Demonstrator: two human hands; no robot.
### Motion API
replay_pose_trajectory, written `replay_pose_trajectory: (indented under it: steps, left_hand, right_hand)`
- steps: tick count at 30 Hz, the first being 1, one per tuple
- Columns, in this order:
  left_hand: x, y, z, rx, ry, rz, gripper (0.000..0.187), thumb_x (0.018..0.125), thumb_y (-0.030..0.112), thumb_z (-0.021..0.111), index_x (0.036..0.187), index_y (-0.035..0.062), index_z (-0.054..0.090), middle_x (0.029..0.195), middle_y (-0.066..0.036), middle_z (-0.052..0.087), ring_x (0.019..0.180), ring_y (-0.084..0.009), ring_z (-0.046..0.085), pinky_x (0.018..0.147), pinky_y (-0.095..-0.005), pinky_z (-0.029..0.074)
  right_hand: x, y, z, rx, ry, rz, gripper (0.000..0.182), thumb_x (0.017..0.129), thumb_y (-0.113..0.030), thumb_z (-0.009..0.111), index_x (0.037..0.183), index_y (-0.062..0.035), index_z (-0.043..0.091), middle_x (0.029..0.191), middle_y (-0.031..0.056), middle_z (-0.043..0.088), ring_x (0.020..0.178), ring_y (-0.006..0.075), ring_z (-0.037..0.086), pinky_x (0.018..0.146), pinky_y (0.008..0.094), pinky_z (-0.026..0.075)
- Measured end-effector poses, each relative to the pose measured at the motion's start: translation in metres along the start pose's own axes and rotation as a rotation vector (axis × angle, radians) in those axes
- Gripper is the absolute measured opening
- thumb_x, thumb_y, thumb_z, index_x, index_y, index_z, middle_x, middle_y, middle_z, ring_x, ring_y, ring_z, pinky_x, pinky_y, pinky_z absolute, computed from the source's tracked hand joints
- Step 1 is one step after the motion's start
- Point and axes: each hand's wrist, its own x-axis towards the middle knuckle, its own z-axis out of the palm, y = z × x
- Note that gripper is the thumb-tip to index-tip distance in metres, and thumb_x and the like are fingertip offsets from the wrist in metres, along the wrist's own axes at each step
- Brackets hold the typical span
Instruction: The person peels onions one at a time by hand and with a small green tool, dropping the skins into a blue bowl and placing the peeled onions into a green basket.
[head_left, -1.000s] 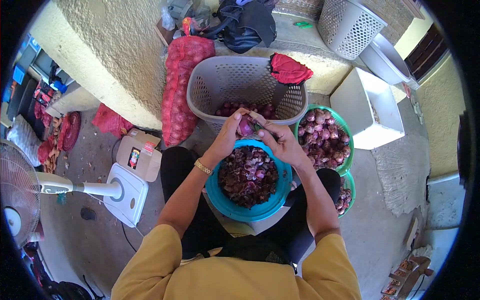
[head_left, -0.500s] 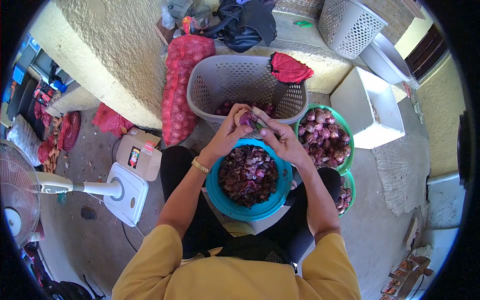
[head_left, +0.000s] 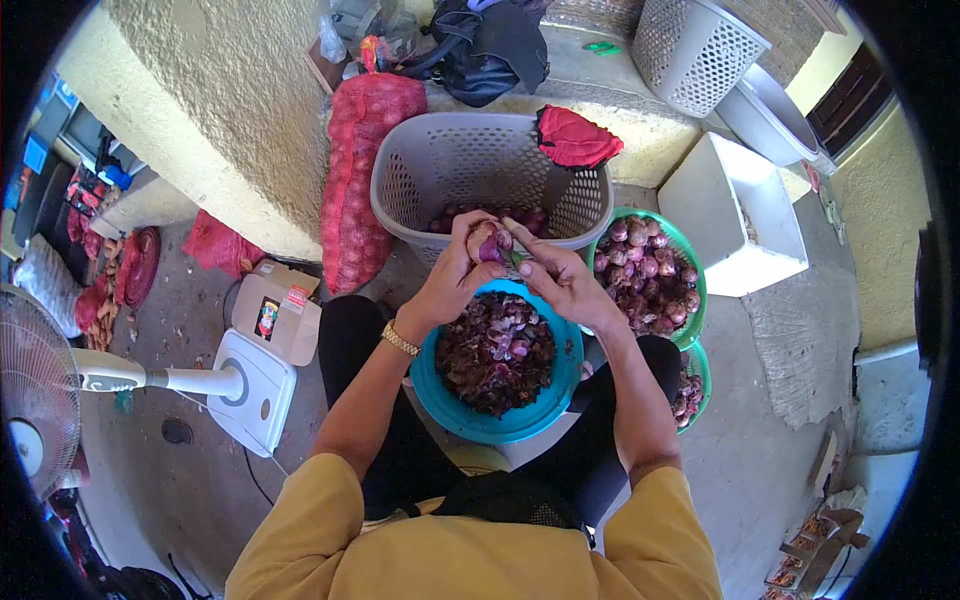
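Observation:
My left hand (head_left: 456, 268) is closed round a red onion (head_left: 490, 243), with its purple flesh and some loose skin showing. Against the onion, my right hand (head_left: 562, 280) pinches a small green tool (head_left: 516, 258), mostly hidden by the fingers. Both hands meet above the far rim of a blue basin (head_left: 428, 392), which holds a heap of dark red onion skins (head_left: 490, 375). Just beyond the hands stands a grey perforated basket (head_left: 400, 180) with purple onions (head_left: 445, 218) at its bottom.
A green basket (head_left: 700, 320) of unpeeled onions stands at the right, another green basket (head_left: 706, 395) nearer. A red mesh sack (head_left: 358, 190) leans left of the grey basket. A red cloth (head_left: 578, 137) hangs on its rim. A white fan (head_left: 110, 370) stands left, a white box (head_left: 735, 220) right.
The fingers have shifted slightly around the onion, and more of its pale outer side shows. The view has moved a little; the basins and baskets stay put.

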Motion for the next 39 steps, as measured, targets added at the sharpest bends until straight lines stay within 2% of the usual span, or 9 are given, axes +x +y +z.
replay_pose_trajectory:
  steps: [4, 9, 22, 25, 27, 28, 30, 33, 39]
  left_hand:
    - [-0.002, 0.000, 0.005, 0.063, 0.048, 0.026, 0.060, 0.091, 0.019, 0.064, 0.136, 0.0061, 0.026, 0.121, -0.017, 0.051, 0.110, -0.0290, 0.056, 0.097, -0.0378, 0.043]
    - [-0.002, 0.000, 0.008, 0.116, 0.153, 0.056, 0.054, 0.093, 0.009, 0.056, 0.137, 0.0047, 0.025, 0.120, -0.020, 0.053, 0.110, -0.0320, 0.057, 0.097, -0.0393, 0.043]
    - [-0.004, -0.002, 0.004, 0.036, 0.066, 0.035, 0.050, 0.096, 0.014, 0.053, 0.137, 0.0040, 0.026, 0.121, -0.019, 0.052, 0.112, -0.0339, 0.056, 0.097, -0.0397, 0.042]
    - [-0.002, 0.003, 0.006, 0.128, 0.086, 0.040, 0.051, 0.095, 0.015, 0.055, 0.137, 0.0040, 0.027, 0.119, -0.020, 0.055, 0.109, -0.0361, 0.059, 0.094, -0.0408, 0.045]
    - [-0.004, 0.005, 0.007, 0.225, 0.124, 0.003, 0.054, 0.093, 0.013, 0.058, 0.137, 0.0040, 0.028, 0.116, -0.023, 0.058, 0.105, -0.0391, 0.062, 0.089, -0.0430, 0.048]
    - [-0.006, 0.006, 0.006, 0.226, 0.123, -0.002, 0.054, 0.093, 0.013, 0.058, 0.137, 0.0040, 0.028, 0.116, -0.023, 0.058, 0.105, -0.0391, 0.062, 0.089, -0.0430, 0.048]
    - [-0.007, 0.011, 0.006, 0.232, 0.110, 0.001, 0.054, 0.095, 0.015, 0.054, 0.139, 0.0023, 0.024, 0.121, -0.020, 0.052, 0.113, -0.0305, 0.054, 0.102, -0.0395, 0.039]
    - [-0.007, 0.009, 0.006, 0.284, 0.168, 0.090, 0.057, 0.091, 0.009, 0.060, 0.137, 0.0042, 0.027, 0.115, -0.024, 0.059, 0.105, -0.0396, 0.063, 0.088, -0.0443, 0.049]
    - [-0.006, 0.002, 0.001, 0.140, 0.075, 0.054, 0.050, 0.096, 0.016, 0.055, 0.137, 0.0045, 0.028, 0.121, -0.022, 0.054, 0.110, -0.0348, 0.058, 0.094, -0.0403, 0.045]
  right_hand:
    - [0.002, 0.006, 0.004, 0.009, -0.003, -0.030, 0.047, 0.099, -0.017, 0.055, 0.139, 0.0054, 0.044, 0.149, 0.0164, 0.041, 0.137, 0.0206, 0.037, 0.113, 0.0350, 0.027]
    - [0.006, 0.008, 0.024, 0.129, 0.177, -0.085, 0.045, 0.099, -0.015, 0.054, 0.138, 0.0061, 0.045, 0.149, 0.0173, 0.041, 0.136, 0.0198, 0.038, 0.112, 0.0333, 0.027]
    - [0.006, 0.010, 0.006, -0.003, 0.047, -0.076, 0.037, 0.098, -0.014, 0.056, 0.129, 0.0067, 0.054, 0.143, 0.0173, 0.049, 0.133, 0.0224, 0.044, 0.109, 0.0329, 0.032]
    - [0.006, 0.010, 0.016, -0.011, 0.183, -0.087, 0.036, 0.098, -0.013, 0.056, 0.128, 0.0071, 0.054, 0.141, 0.0172, 0.051, 0.131, 0.0220, 0.046, 0.108, 0.0329, 0.034]
    - [0.007, 0.015, 0.021, -0.059, 0.201, -0.130, 0.048, 0.101, -0.020, 0.053, 0.145, -0.0060, 0.042, 0.072, -0.0058, 0.044, 0.064, 0.0026, 0.039, 0.058, 0.0191, 0.033]
    - [0.007, 0.016, 0.023, -0.055, 0.200, -0.128, 0.048, 0.101, -0.020, 0.053, 0.145, -0.0060, 0.042, 0.072, -0.0058, 0.044, 0.064, 0.0026, 0.039, 0.058, 0.0191, 0.033]
    - [0.006, 0.011, 0.026, 0.077, 0.225, -0.054, 0.035, 0.097, -0.011, 0.056, 0.126, 0.0081, 0.055, 0.140, 0.0168, 0.052, 0.131, 0.0215, 0.046, 0.109, 0.0333, 0.033]
    - [0.006, 0.008, 0.020, 0.071, 0.171, -0.061, 0.033, 0.097, -0.011, 0.056, 0.123, 0.0090, 0.056, 0.141, 0.0168, 0.051, 0.131, 0.0213, 0.045, 0.109, 0.0335, 0.032]
    - [0.007, 0.015, 0.008, 0.030, 0.083, -0.165, 0.029, 0.097, -0.010, 0.056, 0.120, 0.0086, 0.058, 0.138, 0.0157, 0.054, 0.128, 0.0198, 0.048, 0.107, 0.0333, 0.035]
